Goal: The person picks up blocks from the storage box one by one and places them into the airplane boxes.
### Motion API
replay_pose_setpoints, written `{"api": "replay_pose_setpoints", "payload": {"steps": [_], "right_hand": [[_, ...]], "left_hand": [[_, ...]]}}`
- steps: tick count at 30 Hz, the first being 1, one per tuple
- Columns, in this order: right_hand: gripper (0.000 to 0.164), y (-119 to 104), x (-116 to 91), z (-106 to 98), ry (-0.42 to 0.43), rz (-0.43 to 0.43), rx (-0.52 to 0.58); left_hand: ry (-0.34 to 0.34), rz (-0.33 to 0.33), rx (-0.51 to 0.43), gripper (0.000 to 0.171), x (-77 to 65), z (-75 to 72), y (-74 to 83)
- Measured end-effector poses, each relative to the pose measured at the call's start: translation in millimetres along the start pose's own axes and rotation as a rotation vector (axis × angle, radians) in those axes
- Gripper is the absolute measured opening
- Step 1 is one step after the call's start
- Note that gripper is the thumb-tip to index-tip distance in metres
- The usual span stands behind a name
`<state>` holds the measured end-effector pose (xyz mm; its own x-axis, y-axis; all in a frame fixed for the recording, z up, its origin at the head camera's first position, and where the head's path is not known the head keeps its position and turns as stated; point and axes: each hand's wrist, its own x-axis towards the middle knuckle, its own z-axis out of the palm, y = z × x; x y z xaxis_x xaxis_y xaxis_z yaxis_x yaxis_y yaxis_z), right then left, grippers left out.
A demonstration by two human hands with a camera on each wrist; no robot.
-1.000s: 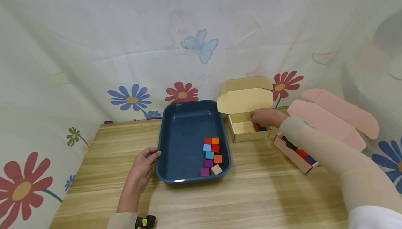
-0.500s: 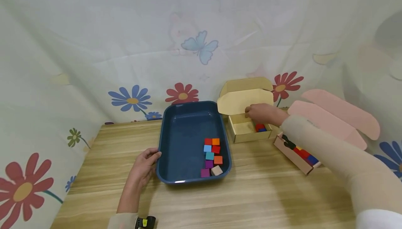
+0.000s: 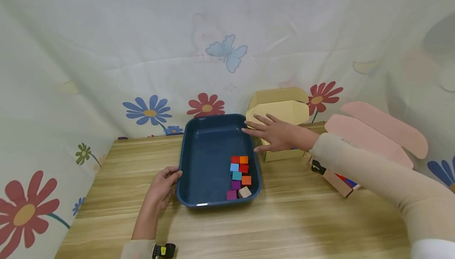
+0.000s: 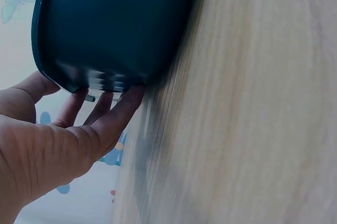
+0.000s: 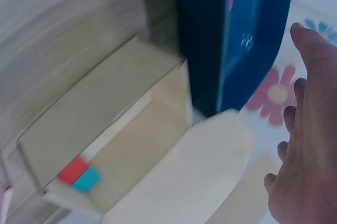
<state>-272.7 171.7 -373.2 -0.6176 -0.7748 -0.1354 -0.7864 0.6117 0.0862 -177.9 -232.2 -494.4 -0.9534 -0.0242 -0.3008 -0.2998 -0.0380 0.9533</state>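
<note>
Cubes (image 3: 237, 175) lie in the blue tray (image 3: 207, 164) between our left hand (image 3: 161, 188), gripping the rim, and our right hand (image 3: 277, 133), spread wide above the yellow cardboard box (image 3: 284, 155).

No words, brands or numbers are reading clearly in any of the views. On the beige sleeve (image 3: 369, 170) behind the right hand (image 3: 279, 134), a small faint mark (image 3: 349, 143) is running near the cuff, perhaps forming a short line of print, but it is appearing too blurred to make out. On the black wrist device (image 3: 170, 250) below the left hand (image 3: 160, 190), a yellow patch (image 3: 163, 250) is showing, its details appearing too small to read.
</note>
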Motion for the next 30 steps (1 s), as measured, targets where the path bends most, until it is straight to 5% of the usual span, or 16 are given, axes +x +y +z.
{"api": "replay_pose_setpoints", "payload": {"steps": [13,20,30], "right_hand": [[0.079,-58.1,73.3,-7.2,-0.293,-0.064,0.03],[0.08,-66.8,123.3,0.1,-0.502,0.035,0.094],[0.095,-82.4,135.0,7.8,-0.585,0.195,0.105]], "left_hand": [[-0.001,0.004,-0.001,0.041,-0.2,-0.6,1.3],[0.007,0.0,0.005,0.042,0.4,-0.2,1.4],[0.009,0.01,-0.001,0.039,0.1,1.2,0.1]]}}
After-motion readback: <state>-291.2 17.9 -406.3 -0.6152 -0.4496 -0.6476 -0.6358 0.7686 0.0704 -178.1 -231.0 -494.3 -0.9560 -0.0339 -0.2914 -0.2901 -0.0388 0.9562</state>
